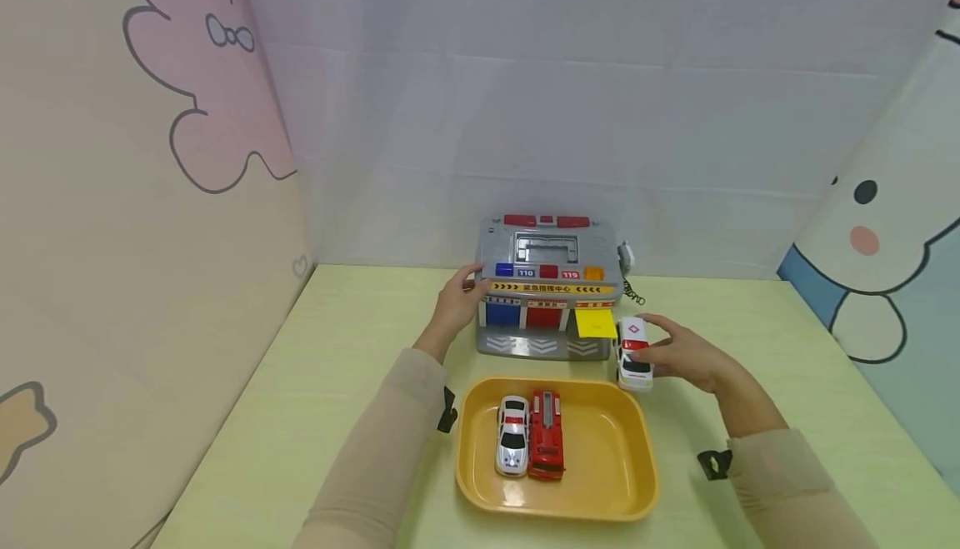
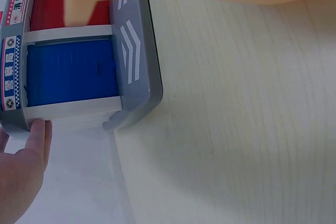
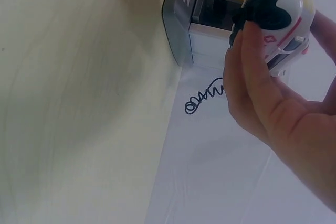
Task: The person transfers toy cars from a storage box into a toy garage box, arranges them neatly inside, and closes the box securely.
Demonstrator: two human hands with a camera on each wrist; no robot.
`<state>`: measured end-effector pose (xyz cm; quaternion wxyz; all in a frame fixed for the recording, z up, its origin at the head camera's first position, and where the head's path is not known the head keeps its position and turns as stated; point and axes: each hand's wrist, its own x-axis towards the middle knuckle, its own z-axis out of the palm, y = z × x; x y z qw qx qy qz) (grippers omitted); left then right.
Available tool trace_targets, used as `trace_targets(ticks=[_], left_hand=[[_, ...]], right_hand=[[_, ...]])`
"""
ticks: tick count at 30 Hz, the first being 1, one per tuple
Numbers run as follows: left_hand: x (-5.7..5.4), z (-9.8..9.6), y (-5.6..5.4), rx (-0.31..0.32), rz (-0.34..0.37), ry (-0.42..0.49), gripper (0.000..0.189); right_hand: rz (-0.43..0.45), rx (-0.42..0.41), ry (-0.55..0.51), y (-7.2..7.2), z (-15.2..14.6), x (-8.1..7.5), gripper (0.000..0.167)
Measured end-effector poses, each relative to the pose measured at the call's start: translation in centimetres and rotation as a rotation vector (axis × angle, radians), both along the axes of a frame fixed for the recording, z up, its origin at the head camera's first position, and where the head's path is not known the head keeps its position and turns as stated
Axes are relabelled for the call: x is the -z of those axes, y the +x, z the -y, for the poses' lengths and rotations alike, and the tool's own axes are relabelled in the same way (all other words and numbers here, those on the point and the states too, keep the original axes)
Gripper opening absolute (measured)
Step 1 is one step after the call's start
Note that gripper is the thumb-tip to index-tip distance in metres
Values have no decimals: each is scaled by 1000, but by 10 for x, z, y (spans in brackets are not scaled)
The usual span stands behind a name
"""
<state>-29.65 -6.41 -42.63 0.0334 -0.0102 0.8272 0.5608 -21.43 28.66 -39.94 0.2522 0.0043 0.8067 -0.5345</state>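
Note:
My left hand (image 1: 454, 307) rests against the left side of a grey toy emergency station (image 1: 491, 251), its fingers (image 2: 37, 140) touching the side wall beside the blue door (image 2: 71, 72). With my right hand (image 1: 686, 355) I hold a white toy ambulance (image 1: 634, 331) with a red cross on its roof, thumb on one side and fingers on the other. It is just right of the station's front corner. The yellow door (image 1: 596, 323) is swung up, and the bay (image 3: 218, 6) behind it stands uncovered; the blue and red doors (image 1: 543, 317) are down.
In front of the station is a yellow tray (image 1: 603, 510). A white police car (image 1: 513, 441) and a red fire truck (image 1: 547, 441) lie side by side in its left half. A toy handset (image 1: 627, 257) with a coiled cord (image 1: 634, 292) hangs at the station's right side.

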Motion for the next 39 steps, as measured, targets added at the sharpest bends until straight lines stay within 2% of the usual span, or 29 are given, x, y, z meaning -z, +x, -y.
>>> trace_targets(ticks=[11, 20, 28, 33, 39], left_hand=[[-1, 0, -1, 6, -2, 1, 47], [-1, 0, 0, 9, 2, 3, 48], [5, -1, -2, 1, 4, 8, 48], [4, -1, 0, -5, 1, 1, 48], [0, -1, 0, -9, -1, -5, 48]], right_hand=[[11, 27, -63, -13, 4, 11, 87], [-9, 14, -85, -14, 11, 16, 87], [-34, 5, -77, -16, 14, 28, 89], [-71, -15, -83, -15, 20, 34, 90], [-58, 7, -97, -18, 26, 40, 91]])
